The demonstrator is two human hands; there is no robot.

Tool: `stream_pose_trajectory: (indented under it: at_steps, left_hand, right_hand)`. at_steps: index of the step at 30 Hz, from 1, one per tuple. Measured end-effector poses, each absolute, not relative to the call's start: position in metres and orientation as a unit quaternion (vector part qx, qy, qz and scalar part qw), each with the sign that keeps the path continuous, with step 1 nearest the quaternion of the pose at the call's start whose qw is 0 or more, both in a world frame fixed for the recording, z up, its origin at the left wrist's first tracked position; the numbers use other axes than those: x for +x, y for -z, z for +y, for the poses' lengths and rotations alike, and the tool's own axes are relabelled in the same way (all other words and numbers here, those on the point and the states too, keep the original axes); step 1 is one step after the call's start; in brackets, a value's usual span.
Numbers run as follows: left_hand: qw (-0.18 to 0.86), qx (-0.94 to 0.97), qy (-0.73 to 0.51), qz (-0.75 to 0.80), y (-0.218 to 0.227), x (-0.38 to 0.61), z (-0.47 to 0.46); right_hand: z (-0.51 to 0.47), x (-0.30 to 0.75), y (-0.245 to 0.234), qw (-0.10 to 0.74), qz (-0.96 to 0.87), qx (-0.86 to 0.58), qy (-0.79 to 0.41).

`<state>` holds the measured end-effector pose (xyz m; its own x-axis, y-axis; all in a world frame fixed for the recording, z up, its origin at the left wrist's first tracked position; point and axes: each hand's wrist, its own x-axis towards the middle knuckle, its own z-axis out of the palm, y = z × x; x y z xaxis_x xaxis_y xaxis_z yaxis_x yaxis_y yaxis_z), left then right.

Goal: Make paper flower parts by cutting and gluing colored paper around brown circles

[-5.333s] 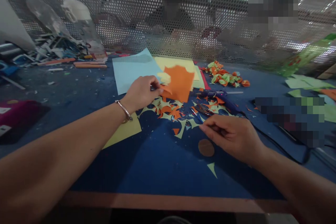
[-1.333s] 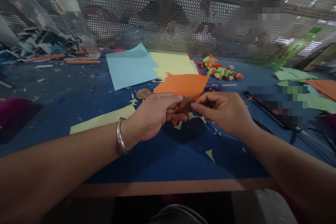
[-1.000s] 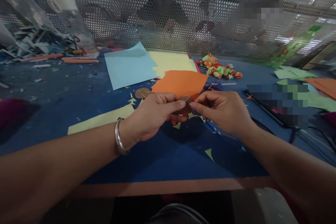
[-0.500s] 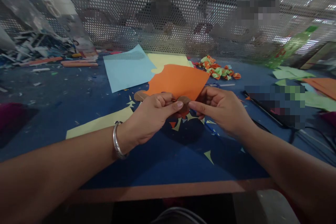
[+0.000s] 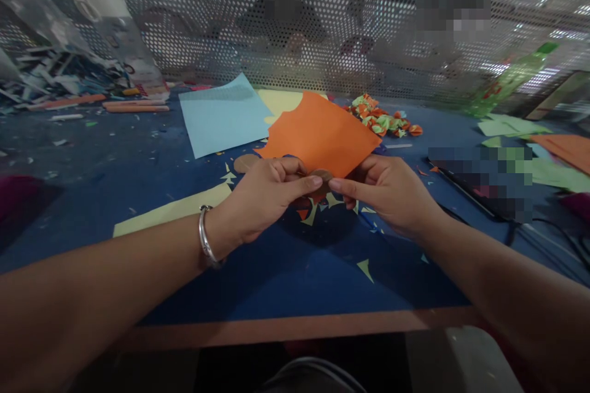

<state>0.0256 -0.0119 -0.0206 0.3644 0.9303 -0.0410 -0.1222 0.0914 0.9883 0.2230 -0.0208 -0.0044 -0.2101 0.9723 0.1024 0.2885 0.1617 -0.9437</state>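
An orange sheet of paper [image 5: 322, 132] with curved bites cut from its left edge is held up over the table. My left hand [image 5: 271, 196] pinches its lower edge together with a small brown disc [image 5: 322, 177]. From the other side my right hand [image 5: 385, 193] pinches the same disc and paper, thumb on top. Both thumb tips nearly meet over the disc; the fingers beneath are partly hidden. Another brown disc [image 5: 246, 163] lies on the table beyond my left hand. Paper scraps [image 5: 365, 270] are scattered below and in front.
Blue paper [image 5: 221, 116] and a pale yellow strip [image 5: 170, 212] lie to the left. Crumpled paper pieces [image 5: 382, 120] are heaped at the back. A phone-like dark device [image 5: 479, 187] and a green bottle [image 5: 514, 80] stand right. A perforated metal screen [image 5: 207, 31] closes the far side.
The orange paper has turned clockwise and its top edge has risen, against the disc. Both hands stay pinched in nearly the same place. The view has shifted slightly.
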Motion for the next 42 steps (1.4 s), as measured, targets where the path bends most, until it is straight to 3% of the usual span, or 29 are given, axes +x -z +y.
stream_pose_trajectory:
  at_steps: [3, 6, 9, 17, 21, 35, 40, 42]
  left_hand:
    - [0.577, 0.536, -0.474, 0.395, 0.02, 0.025, -0.008]
    - [0.549, 0.517, -0.527, 0.391, 0.018, 0.025, -0.004]
    - [0.534, 0.507, -0.558, 0.383, 0.017, 0.025, 0.0]
    - [0.538, 0.511, -0.512, 0.433, 0.022, 0.023, 0.002]
    - [0.582, 0.486, -0.485, 0.436, 0.022, 0.023, 0.0]
    - [0.643, 0.445, -0.476, 0.403, 0.018, 0.023, -0.003]
    - [0.646, 0.433, -0.494, 0.39, 0.018, 0.024, -0.006]
    - [0.654, 0.433, -0.486, 0.386, 0.017, 0.024, -0.008]
  right_hand:
    - [-0.017, 0.233, 0.002, 0.395, -0.676, -0.503, -0.366]
    - [-0.008, 0.252, -0.003, 0.395, -0.71, -0.54, -0.218]
    - [0.003, 0.273, -0.007, 0.334, -0.738, -0.575, -0.112]
    - [0.012, 0.289, -0.007, 0.079, -0.794, -0.587, -0.136]
    - [0.011, 0.28, -0.005, 0.027, -0.82, -0.563, -0.097]
    - [0.008, 0.272, -0.001, 0.173, -0.777, -0.576, -0.186]
    - [-0.003, 0.257, 0.002, 0.318, -0.622, -0.562, -0.443]
    - [-0.007, 0.25, 0.003, 0.361, -0.583, -0.54, -0.488]
